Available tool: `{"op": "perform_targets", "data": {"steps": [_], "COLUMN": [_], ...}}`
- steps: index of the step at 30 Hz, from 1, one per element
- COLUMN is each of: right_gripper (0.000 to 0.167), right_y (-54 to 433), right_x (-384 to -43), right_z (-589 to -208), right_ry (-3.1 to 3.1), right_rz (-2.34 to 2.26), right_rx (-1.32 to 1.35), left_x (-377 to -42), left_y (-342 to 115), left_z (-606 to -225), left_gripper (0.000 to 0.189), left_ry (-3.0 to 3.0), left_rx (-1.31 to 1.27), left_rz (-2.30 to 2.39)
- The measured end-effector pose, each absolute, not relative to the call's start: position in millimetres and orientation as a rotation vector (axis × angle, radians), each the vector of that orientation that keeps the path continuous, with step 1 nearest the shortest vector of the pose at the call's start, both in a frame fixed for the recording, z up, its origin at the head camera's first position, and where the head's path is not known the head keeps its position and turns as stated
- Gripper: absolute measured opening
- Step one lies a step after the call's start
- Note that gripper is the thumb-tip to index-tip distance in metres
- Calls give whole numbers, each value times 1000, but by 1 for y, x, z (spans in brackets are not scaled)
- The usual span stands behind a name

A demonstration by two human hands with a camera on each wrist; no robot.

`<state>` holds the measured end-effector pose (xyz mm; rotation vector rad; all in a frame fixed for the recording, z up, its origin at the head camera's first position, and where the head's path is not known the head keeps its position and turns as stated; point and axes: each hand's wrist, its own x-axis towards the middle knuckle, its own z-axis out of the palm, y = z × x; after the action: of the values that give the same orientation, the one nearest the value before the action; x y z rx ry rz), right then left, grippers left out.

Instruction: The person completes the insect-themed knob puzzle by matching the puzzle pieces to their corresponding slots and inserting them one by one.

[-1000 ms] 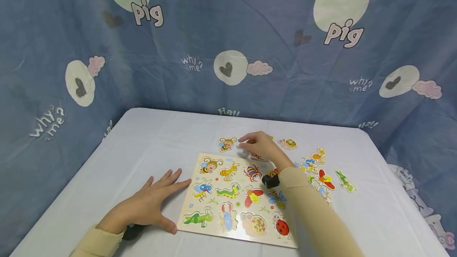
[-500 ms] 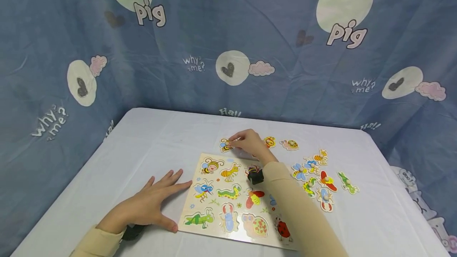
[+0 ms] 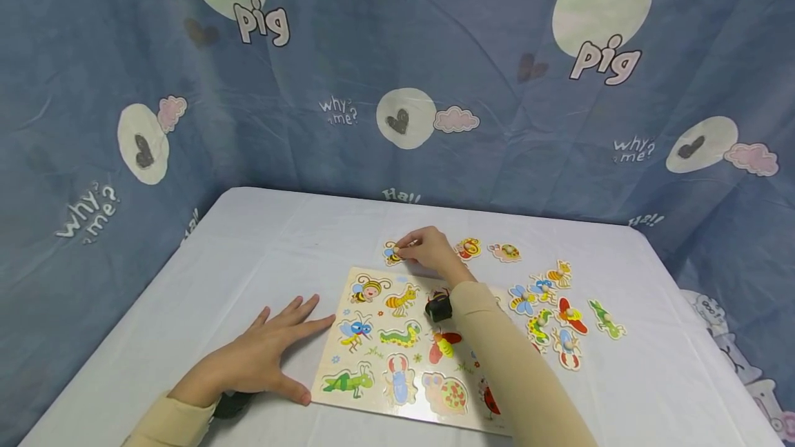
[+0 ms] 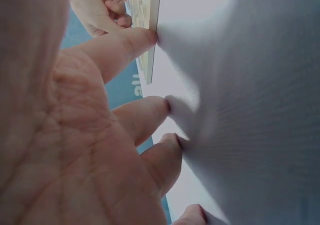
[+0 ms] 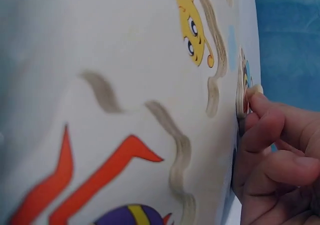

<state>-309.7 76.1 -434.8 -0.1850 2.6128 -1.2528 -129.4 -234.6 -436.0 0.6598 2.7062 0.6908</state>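
My left hand (image 3: 257, 354) rests on the white table with its fingers spread. Its thumb and index fingertip touch the left side of the wooden insect puzzle board (image 3: 413, 316); in the left wrist view one fingertip meets the board's edge (image 4: 152, 52). Beyond the board's far edge, my right hand (image 3: 431, 252) pinches the small knob (image 5: 256, 90) of a bee puzzle piece (image 3: 390, 254). That piece (image 5: 242, 92) is partly hidden by the fingers. The right forearm crosses over the board's right side and covers several of its pictures.
To the right lie loose knobbed pieces, among them a grasshopper (image 3: 606, 321), a stag beetle (image 3: 567, 349), a caterpillar (image 3: 539, 326) and a red-winged insect (image 3: 570, 316). A snail piece (image 3: 505, 252) is at the back. A blue printed curtain (image 3: 310, 157) stands behind the table (image 3: 279, 240).
My right hand has moved left to the bee piece and taken its knob between the fingers. The left hand has stayed put beside the board.
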Motion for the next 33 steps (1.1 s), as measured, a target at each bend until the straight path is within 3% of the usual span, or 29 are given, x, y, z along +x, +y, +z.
{"op": "perform_targets", "data": {"steps": [33], "right_gripper": [14], "right_y": [74], "right_x": [-311], "right_z": [-435], "right_ry": [2630], "right_rz": [-1196], "right_rx": [-215], "left_x": [-130], "left_y": [-234], "left_z": [-438], "left_gripper": [120], "left_ry": [2710], "left_rx": [675], "left_rz": [697]}}
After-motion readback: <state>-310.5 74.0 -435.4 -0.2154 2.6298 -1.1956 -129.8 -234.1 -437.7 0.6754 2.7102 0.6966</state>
